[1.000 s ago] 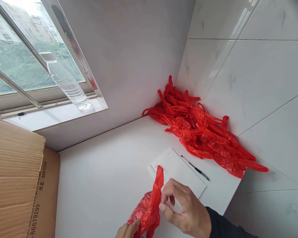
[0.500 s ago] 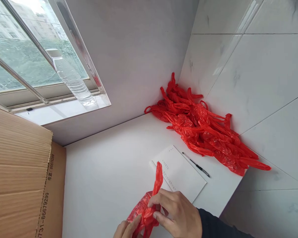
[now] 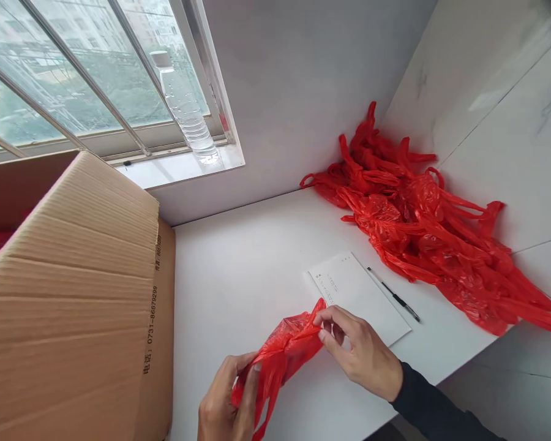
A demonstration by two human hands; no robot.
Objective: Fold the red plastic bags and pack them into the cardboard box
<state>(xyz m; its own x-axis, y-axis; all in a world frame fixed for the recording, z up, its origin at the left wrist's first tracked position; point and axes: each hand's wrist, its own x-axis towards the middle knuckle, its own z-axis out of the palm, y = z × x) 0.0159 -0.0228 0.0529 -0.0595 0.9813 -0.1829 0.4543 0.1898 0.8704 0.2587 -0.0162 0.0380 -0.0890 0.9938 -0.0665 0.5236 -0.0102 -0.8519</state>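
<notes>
Both hands hold one crumpled red plastic bag just above the white counter. My left hand grips its lower end near the bottom edge of the view. My right hand, in a dark sleeve, pinches the bag's upper end between thumb and fingers. The bag is stretched between the two hands.
A heap of red plastic bags lies in the far right corner against the tiled wall. A white sheet of paper and a black pen lie beside my right hand. An open cardboard box stands at left. A water bottle stands on the window sill.
The view has swung left, bringing the box further in. The bag's upright handle has been pulled down, and my hands have moved apart, stretching the bag between them.
</notes>
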